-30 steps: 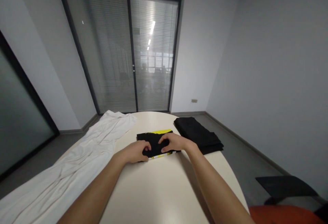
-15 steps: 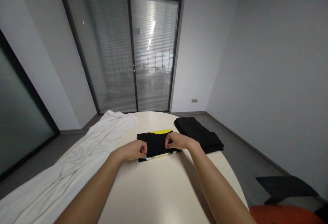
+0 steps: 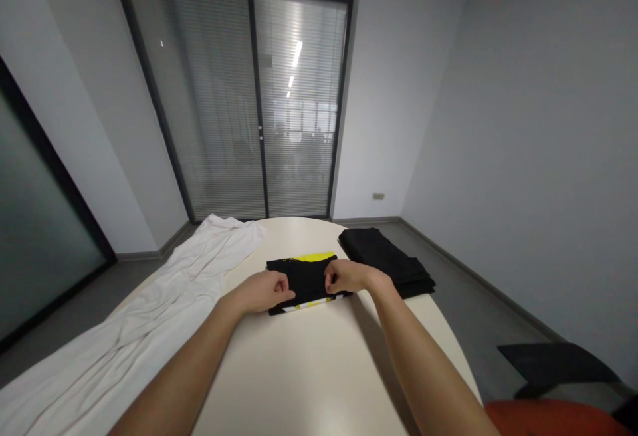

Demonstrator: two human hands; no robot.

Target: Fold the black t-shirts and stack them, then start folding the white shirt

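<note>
A folded black garment with yellow and white print (image 3: pixel 305 275) lies in the middle of the round cream table (image 3: pixel 309 369). My left hand (image 3: pixel 265 290) rests on its near left corner with the fingers curled, pinching the cloth. My right hand (image 3: pixel 346 275) is at its right side, fingers also curled onto the fabric edge. Both forearms stretch across the table toward it.
A stack of folded black clothes (image 3: pixel 386 261) sits at the table's right edge, just beyond my right hand. A long crumpled white sheet (image 3: pixel 149 316) covers the table's left side. A dark chair (image 3: pixel 553 363) and an orange seat (image 3: pixel 548 419) stand at the lower right.
Both hands went from lying spread on the garment's middle to curled grips at its left corner and right side. The garment stays in place.
</note>
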